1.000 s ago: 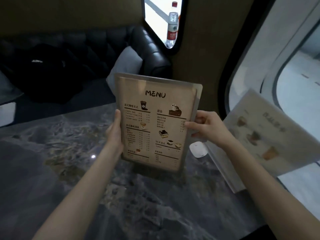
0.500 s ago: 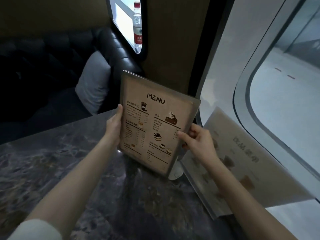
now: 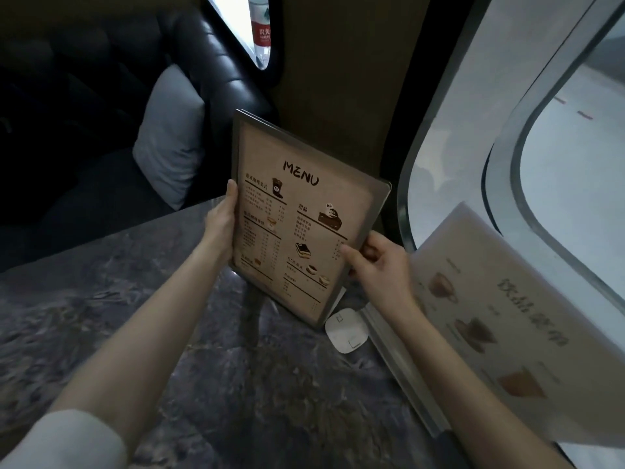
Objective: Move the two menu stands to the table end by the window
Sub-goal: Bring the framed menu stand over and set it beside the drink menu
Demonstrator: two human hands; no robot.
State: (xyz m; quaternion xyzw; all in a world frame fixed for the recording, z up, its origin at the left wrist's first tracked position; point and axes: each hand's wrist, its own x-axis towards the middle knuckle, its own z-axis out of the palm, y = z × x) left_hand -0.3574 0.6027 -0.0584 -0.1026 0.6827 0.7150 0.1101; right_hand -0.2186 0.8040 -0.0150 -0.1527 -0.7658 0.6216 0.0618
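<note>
A brown menu stand (image 3: 301, 214) headed "MENU" stands tilted near the far right corner of the dark marble table (image 3: 189, 367). My left hand (image 3: 221, 221) grips its left edge and my right hand (image 3: 378, 262) grips its right edge, thumb on the front. Its lower corner is at the table surface; I cannot tell if it touches. A second, paler menu stand (image 3: 500, 330) with drink pictures leans along the table's right edge by the window (image 3: 575, 184).
A small white square device (image 3: 346, 330) lies on the table between the two stands. A black leather sofa (image 3: 209, 59) with a grey cushion (image 3: 172, 137) sits beyond the table. A water bottle (image 3: 260, 28) stands in a wall opening.
The brown menu stand, held by both hands, has moved right and further toward the window corner, nearer the pale stand. The camera has turned right with it.
</note>
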